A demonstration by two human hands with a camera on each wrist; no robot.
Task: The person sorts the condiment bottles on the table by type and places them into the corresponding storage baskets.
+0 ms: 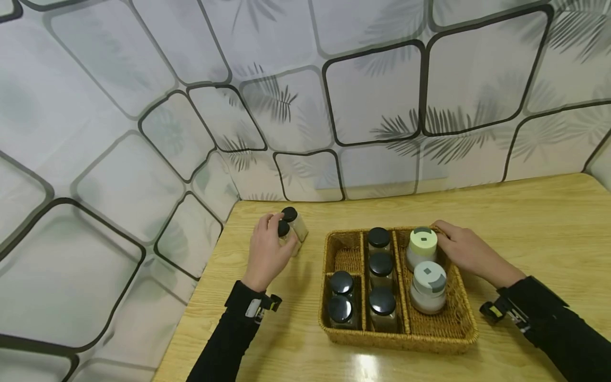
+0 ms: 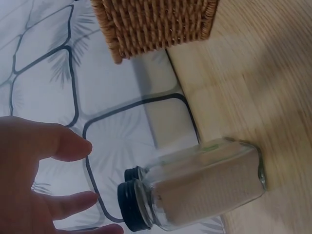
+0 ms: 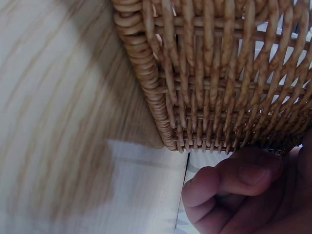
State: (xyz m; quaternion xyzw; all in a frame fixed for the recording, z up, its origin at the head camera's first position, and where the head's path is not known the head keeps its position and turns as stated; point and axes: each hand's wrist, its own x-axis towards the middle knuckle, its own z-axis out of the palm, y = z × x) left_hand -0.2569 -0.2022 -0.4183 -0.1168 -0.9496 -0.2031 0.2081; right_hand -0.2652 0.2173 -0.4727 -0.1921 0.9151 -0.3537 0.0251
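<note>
At the table's left, my left hand (image 1: 269,252) is around the nearer of two glass jars (image 1: 299,226) with black lids. In the left wrist view its thumb and fingers are spread, apart from the glass jar (image 2: 204,187) with pale contents. My right hand (image 1: 468,249) grips the back right corner of a wicker basket (image 1: 401,341); its fingers curl at the rim in the right wrist view. Inside stand several black-lidded jars (image 1: 382,301) in the left and middle compartments. The right compartment holds a green-lidded jar (image 1: 423,241) and a pale-lidded jar (image 1: 428,286).
A light wood table (image 1: 281,345) bears everything. Behind and to the left hangs a patterned curtain or sheet (image 1: 377,95) meeting the table's edges. Woven dividers (image 1: 364,254) split the basket; its back left compartment shows a bare woven bottom.
</note>
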